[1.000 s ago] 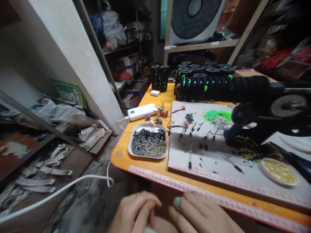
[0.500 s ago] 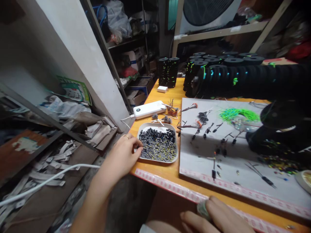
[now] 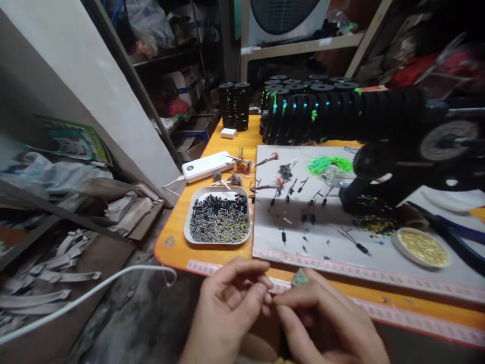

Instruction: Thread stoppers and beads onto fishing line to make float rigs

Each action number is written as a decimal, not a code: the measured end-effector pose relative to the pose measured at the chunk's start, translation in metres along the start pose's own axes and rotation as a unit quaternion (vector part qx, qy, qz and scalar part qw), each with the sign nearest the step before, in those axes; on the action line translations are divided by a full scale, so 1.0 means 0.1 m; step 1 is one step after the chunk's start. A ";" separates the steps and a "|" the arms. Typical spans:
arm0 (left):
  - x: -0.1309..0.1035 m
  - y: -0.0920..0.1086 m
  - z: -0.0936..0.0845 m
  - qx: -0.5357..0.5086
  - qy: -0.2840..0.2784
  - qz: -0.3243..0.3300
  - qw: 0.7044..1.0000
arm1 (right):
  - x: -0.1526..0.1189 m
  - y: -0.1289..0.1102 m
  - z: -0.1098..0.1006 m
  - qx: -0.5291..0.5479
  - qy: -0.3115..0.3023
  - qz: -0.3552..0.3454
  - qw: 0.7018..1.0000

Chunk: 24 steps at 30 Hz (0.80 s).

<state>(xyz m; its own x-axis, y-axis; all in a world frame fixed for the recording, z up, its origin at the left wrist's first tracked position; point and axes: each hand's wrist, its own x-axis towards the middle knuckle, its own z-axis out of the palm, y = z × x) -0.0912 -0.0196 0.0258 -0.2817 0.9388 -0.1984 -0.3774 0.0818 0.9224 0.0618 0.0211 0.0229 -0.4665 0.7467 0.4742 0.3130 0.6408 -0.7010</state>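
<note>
My left hand (image 3: 235, 303) is at the table's front edge, its thumb and fingertips pinched on something too small to make out. Close beside it, my right hand (image 3: 322, 313) also pinches something tiny, the fingertips of both hands nearly touching. A greenish wrap (image 3: 300, 277) shows on a finger of my right hand. Beyond my left hand stands a white tray (image 3: 186, 222) holding small black, grey and yellow parts (image 3: 220, 222). On the grey board (image 3: 265, 237) lie small black pieces with thin wires (image 3: 361, 247).
A black machine (image 3: 409, 167) with a ribbed roller (image 3: 341, 114) stands on the board. A round dish of gold parts (image 3: 422, 247) and dark pliers (image 3: 454, 242) are at the right. A white power bank (image 3: 208, 167) lies behind the tray. A white cable (image 3: 94, 283) hangs at the left.
My left hand has left the tray and come right and nearer to meet my right hand, which is now more fully in view. The camera's view has turned to the right.
</note>
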 end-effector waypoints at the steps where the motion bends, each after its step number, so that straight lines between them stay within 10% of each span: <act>1: -0.04 -0.07 0.07 -0.064 -0.002 -0.030 0.998 | 0.00 -0.02 -0.01 0.008 0.006 0.004 1.000; 8: -0.14 -0.14 0.22 -0.279 0.011 -0.127 0.952 | -0.07 -0.10 -0.04 0.041 0.022 0.026 0.999; 24: -0.22 -0.11 0.21 -0.292 -0.025 -0.126 0.948 | -0.05 -0.24 -0.08 0.055 0.011 0.028 0.998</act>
<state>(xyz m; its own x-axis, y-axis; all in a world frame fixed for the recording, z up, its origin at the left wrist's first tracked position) -0.0620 -0.0343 0.0273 -0.0809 0.9304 -0.3574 -0.8555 0.1192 0.5039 0.0634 0.0040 0.0416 -0.4328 0.7848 0.4437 0.2447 0.5760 -0.7800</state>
